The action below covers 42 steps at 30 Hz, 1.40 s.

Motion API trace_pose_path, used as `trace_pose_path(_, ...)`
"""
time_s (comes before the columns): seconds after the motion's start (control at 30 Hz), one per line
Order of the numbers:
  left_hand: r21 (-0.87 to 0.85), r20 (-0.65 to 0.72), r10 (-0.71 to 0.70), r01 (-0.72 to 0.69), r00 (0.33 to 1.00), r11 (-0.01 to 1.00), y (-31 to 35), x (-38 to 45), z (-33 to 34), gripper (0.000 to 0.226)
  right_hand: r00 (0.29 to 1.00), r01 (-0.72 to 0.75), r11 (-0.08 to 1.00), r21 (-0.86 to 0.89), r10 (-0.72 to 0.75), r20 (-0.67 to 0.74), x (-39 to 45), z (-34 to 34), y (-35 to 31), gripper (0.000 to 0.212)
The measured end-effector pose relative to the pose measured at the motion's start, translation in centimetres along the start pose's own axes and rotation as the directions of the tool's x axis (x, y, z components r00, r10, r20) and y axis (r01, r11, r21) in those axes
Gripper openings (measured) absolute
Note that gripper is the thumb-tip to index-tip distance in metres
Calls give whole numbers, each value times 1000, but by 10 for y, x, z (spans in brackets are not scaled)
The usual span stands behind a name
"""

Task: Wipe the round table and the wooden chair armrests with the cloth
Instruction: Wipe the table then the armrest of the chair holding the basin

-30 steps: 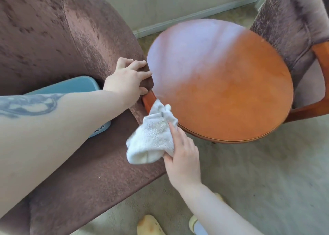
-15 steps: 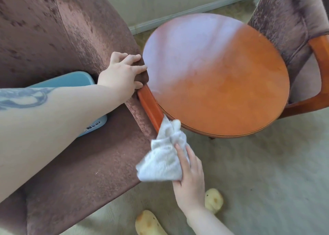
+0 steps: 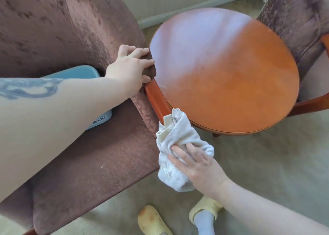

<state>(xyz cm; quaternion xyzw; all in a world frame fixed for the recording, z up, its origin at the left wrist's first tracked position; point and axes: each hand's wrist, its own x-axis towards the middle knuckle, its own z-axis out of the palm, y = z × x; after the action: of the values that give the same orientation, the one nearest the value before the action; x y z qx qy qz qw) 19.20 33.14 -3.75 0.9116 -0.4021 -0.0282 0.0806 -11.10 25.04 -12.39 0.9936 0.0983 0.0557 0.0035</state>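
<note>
On beige carpet [image 3: 249, 163], the right hand [image 3: 199, 167] gripped a bunched white cloth [image 3: 176, 136] against the wooden armrest [image 3: 156, 99] beside the round table [image 3: 231, 78], while the left hand [image 3: 128, 67] clutched the armchair's upholstery [image 3: 89, 154].

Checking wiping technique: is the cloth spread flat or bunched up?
Bunched up. The cloth is a crumpled wad with folds and loose ends, gripped by the right hand against the lower end of the wooden armrest.
</note>
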Motion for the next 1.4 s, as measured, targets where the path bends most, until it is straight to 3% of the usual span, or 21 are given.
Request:
trace_pose_path(0.07, -2, -7, 4, -4, 1000, 1000, -2, -1, 3, 53, 984, 175, 982, -76, -176, -14, 31, -18, 14, 45)
trace_pose_path(0.1, -3, -6, 5, -5, 1000, 1000, -2, -2, 5, 53, 980, 184, 980, -78, -189, -57, 55, -25, 17, 41)
trace_pose_path(0.2, 27, -4, 30, -30, 1000, 999, -3, -6, 7, 52, 998, -12, 999, -50, 9, -62, 139, -42, 21, 44)
trace_pose_path(0.3, 142, 10, 129, -129, 992, 981, -13, -6, 0, 54, 992, -65, 991, -120, 77, 96, 152, -44, 19, 47)
trace_pose_path(0.4, 247, 53, 198, -205, 979, 947, -25, -3, -6, 62, 964, 180, 958, -223, -127, 232, 88, -36, 8, 39)
trace_pose_path(0.47, 260, 90, 207, -224, 974, 939, -26, -2, -7, 65, 871, 397, 882, -253, -275, 407, 58, -38, 10, 43)
trace_pose_path(0.53, 253, 113, 214, -237, 970, 938, -26, -1, -7, 64, 840, 480, 842, -248, -359, 408, 71, -41, 23, 50)
trace_pose_path(0.63, 192, 143, 183, -209, 973, 959, -26, 1, -8, 63, 937, 316, 894, -316, -242, 253, 126, -46, 34, 49)
trace_pose_path(0.77, 176, 163, 143, -172, 976, 969, -18, 0, -8, 64, 980, -25, 991, -132, 50, 194, 128, -35, 9, 45)
trace_pose_path(0.8, 170, 163, 137, -164, 977, 972, -17, 0, -8, 64, 982, 6, 992, -125, 17, 189, 110, -33, 2, 42)
trace_pose_path(0.83, 167, 164, 136, -163, 977, 972, -16, 0, -7, 64, 967, 126, 978, -167, -84, 241, 92, -33, 0, 41)
trace_pose_path(0.93, 170, 157, 143, -170, 977, 971, -16, -2, -3, 63, 792, 557, 813, -172, -458, 403, 75, -41, 34, 45)
trace_pose_path(0.97, 167, 152, 145, -170, 978, 971, -16, -2, -1, 63, 735, 634, 764, -118, -548, 400, 84, -45, 51, 47)
trace_pose_path(1.03, 148, 147, 139, -161, 979, 976, -16, -2, 2, 64, 749, 625, 780, -25, -591, 298, 110, -49, 80, 60)
trace_pose_path(1.1, 154, 143, 133, -155, 981, 976, -15, -2, 4, 64, 912, 384, 918, 94, -394, 117, 117, -44, 79, 61)
trace_pose_path(1.13, 162, 143, 134, -157, 981, 974, -15, -2, 4, 65, 982, 181, 962, 204, -186, 8, 109, -38, 64, 59)
trace_pose_path(1.17, 165, 142, 137, -160, 980, 973, -15, -2, 4, 65, 996, -41, 945, 325, 62, -56, 94, -30, 43, 62)
trace_pose_path(1.23, 156, 136, 140, -161, 981, 975, -15, -2, 4, 65, 891, -366, 792, 488, 449, -62, 60, -15, -6, 74)
trace_pose_path(1.27, 148, 138, 138, -158, 981, 976, -16, -2, 4, 64, 834, -445, 732, 515, 549, -60, 46, -10, -23, 78)
trace_pose_path(1.33, 130, 143, 136, -155, 980, 979, -17, -2, 5, 64, 782, -513, 675, 530, 622, -35, 41, -7, -34, 83)
trace_pose_path(1.4, 129, 132, 143, -160, 981, 979, -18, -1, 6, 64, 791, -515, 648, 561, 611, 21, 66, -15, -15, 81)
